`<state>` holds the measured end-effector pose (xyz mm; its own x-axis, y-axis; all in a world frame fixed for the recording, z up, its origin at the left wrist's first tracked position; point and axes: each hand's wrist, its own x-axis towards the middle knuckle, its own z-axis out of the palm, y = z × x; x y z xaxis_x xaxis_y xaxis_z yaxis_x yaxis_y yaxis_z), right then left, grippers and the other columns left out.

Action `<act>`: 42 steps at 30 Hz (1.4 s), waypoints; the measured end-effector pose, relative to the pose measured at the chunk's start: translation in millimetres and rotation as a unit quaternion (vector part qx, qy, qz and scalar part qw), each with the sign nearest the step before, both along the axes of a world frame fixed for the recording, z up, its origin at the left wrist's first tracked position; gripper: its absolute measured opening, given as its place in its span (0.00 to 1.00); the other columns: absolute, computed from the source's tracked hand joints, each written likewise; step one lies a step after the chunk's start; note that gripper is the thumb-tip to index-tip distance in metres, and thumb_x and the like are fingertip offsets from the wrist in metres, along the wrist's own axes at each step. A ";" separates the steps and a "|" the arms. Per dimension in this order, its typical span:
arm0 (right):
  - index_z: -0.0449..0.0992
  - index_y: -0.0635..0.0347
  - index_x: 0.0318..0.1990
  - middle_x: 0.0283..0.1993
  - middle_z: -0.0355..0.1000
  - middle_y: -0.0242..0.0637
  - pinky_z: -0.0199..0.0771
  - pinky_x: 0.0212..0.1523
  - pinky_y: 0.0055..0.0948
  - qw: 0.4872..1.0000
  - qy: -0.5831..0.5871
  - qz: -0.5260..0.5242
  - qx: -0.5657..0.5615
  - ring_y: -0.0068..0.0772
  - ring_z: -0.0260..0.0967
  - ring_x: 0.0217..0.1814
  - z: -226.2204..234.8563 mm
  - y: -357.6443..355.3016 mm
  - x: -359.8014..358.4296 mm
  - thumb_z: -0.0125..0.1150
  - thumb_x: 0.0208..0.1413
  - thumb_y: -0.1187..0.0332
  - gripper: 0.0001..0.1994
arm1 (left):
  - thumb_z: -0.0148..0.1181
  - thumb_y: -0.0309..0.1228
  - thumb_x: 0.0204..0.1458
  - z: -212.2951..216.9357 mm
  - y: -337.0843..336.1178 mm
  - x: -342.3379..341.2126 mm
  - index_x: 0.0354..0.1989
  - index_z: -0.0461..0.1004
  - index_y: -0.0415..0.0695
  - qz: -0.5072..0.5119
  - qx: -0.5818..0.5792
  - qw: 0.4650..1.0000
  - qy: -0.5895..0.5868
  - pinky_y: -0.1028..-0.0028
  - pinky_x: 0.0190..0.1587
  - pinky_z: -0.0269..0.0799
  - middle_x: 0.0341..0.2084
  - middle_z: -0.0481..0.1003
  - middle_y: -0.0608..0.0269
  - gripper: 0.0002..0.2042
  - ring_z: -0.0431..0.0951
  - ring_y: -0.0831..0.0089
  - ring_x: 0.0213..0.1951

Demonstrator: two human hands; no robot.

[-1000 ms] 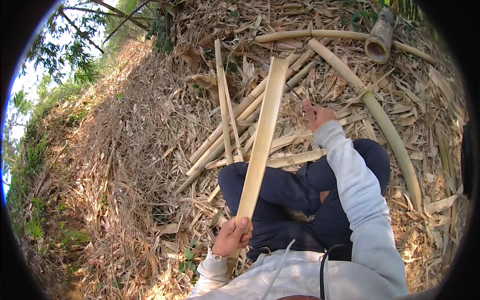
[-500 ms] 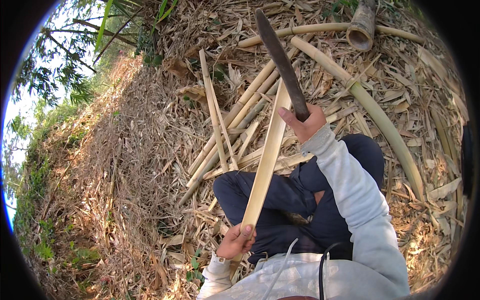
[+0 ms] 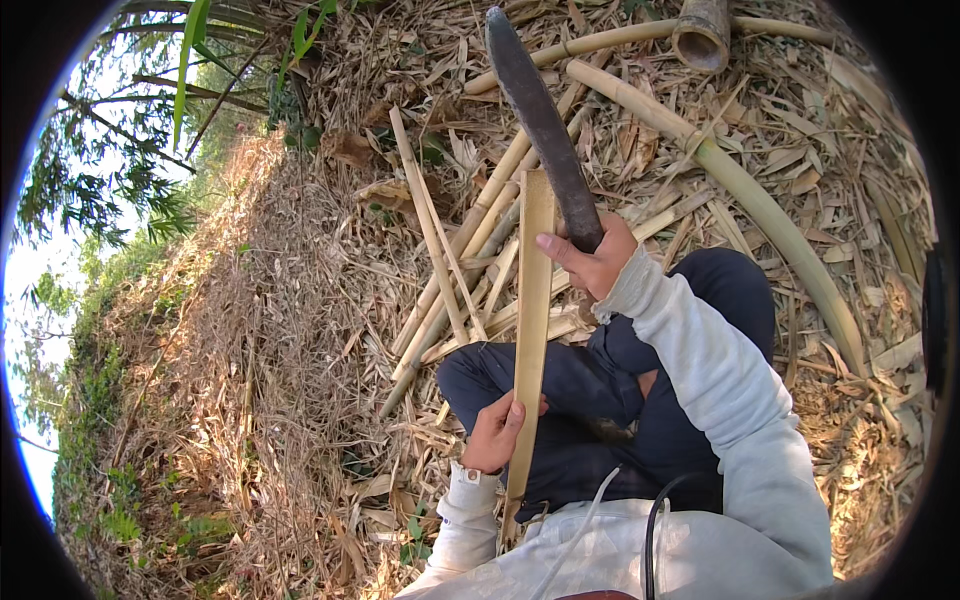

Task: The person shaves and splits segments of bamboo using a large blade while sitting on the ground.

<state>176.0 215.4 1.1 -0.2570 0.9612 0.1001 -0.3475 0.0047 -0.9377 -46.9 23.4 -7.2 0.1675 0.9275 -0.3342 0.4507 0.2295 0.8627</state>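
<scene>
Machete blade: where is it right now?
Head view, upper centre: the dark machete is raised in the right hand, just right of the bamboo slat that the left hand grips.

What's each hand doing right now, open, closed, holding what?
Left hand: closed on the bamboo slat, lower part.
Right hand: closed on the handle of the dark blade, raised.

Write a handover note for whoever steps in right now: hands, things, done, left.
Left hand: closed around the lower part of a long bamboo slat, holding it steeply upright over the lap.
Right hand: closed on the handle of a dark long-bladed knife, raised with the blade pointing up and away, beside the top end of the slat.
Around: thinner split strips and whole bamboo poles lie on the dry leaf litter ahead; a cut bamboo stump stands at the top.
Done: knife is in hand and lifted.
Left: no cut shows in the slat's top end yet; the blade is not in the wood.
</scene>
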 end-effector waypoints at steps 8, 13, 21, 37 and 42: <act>0.72 0.63 0.28 0.14 0.61 0.25 0.58 0.16 0.23 0.993 -0.112 -0.016 0.030 0.16 0.56 0.14 -2.5 0.6 1.9 0.60 0.61 0.54 0.19 | 0.32 0.55 0.66 -0.6 19.5 23.1 0.35 0.67 0.40 0.095 -0.113 0.974 -0.172 0.79 0.20 0.59 0.16 0.61 0.68 0.28 0.62 0.80 0.16; 0.73 0.60 0.26 0.17 0.67 0.38 0.68 0.20 0.34 0.887 -0.313 -0.137 0.310 0.41 0.68 0.18 -13.2 0.3 3.4 0.48 0.62 0.40 0.29 | 0.39 0.55 0.65 11.1 25.4 32.3 0.27 0.62 0.44 0.199 -0.097 0.967 -0.128 0.79 0.16 0.51 0.13 0.56 0.72 0.25 0.55 0.82 0.13; 0.72 0.59 0.28 0.21 0.69 0.42 0.72 0.23 0.39 0.833 -0.421 -0.164 0.320 0.47 0.72 0.22 -7.2 2.9 -2.8 0.56 0.56 0.40 0.27 | 0.41 0.55 0.65 37.7 9.6 36.5 0.22 0.62 0.44 0.224 -0.077 0.971 0.014 0.79 0.15 0.53 0.11 0.59 0.70 0.27 0.56 0.83 0.12; 0.70 0.56 0.24 0.18 0.69 0.42 0.70 0.20 0.40 0.801 -0.429 -0.161 0.386 0.48 0.72 0.20 -15.5 12.2 -10.5 0.51 0.57 0.37 0.29 | 0.40 0.55 0.65 61.5 -20.1 25.9 0.24 0.64 0.45 0.248 -0.128 0.960 -0.010 0.81 0.16 0.53 0.12 0.59 0.73 0.26 0.57 0.84 0.13; 0.69 0.55 0.24 0.19 0.68 0.39 0.68 0.20 0.39 0.766 -0.463 -0.154 0.418 0.47 0.70 0.21 -29.6 11.8 -14.4 0.51 0.58 0.38 0.28 | 0.38 0.56 0.65 47.6 -38.3 16.1 0.23 0.62 0.45 0.243 -0.177 0.949 -0.091 0.81 0.15 0.52 0.12 0.59 0.72 0.27 0.56 0.84 0.12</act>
